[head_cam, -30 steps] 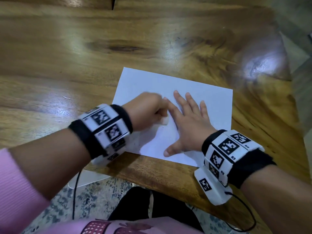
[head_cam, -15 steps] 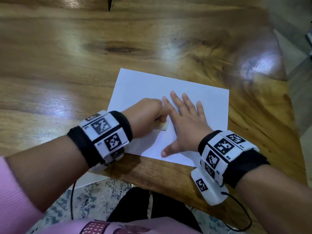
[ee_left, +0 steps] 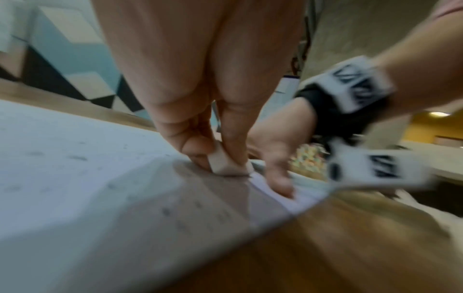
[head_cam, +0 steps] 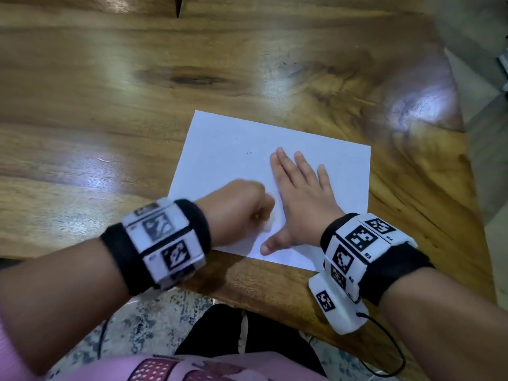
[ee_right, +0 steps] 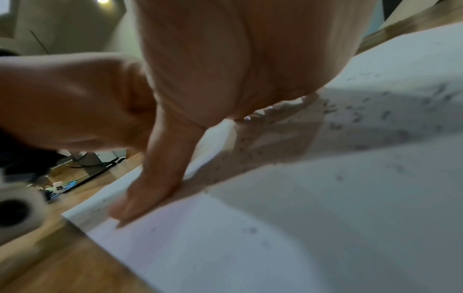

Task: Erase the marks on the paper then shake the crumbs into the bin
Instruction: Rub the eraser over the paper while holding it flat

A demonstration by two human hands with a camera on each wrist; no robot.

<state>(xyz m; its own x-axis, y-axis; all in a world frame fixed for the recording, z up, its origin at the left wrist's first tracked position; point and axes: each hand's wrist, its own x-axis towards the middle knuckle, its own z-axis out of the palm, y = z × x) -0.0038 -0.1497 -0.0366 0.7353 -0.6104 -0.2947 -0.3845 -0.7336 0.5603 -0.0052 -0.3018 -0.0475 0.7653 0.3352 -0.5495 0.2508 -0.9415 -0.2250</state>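
Observation:
A white sheet of paper (head_cam: 233, 149) lies on the wooden table near its front edge. My left hand (head_cam: 247, 213) pinches a small pale eraser (ee_left: 225, 164) between thumb and fingers, its bottom pressed on the paper (ee_left: 62, 178) near the sheet's front edge. My right hand (head_cam: 299, 199) lies flat on the sheet just right of it, fingers straight, thumb spread toward the front edge. Grey eraser crumbs (ee_right: 355, 117) are scattered over the paper (ee_right: 275, 237) around the right hand (ee_right: 175, 138). No bin is in view.
The wooden table (head_cam: 137, 105) stretches far and left of the sheet. Its front edge (head_cam: 261, 295) runs just below the paper, with patterned floor (head_cam: 154, 317) beneath. The table's right edge (head_cam: 467, 166) slopes away at the right.
My left hand with the eraser has slid back toward the sheet's front edge, blurred by rubbing. The right hand stays pressed flat in the same spot.

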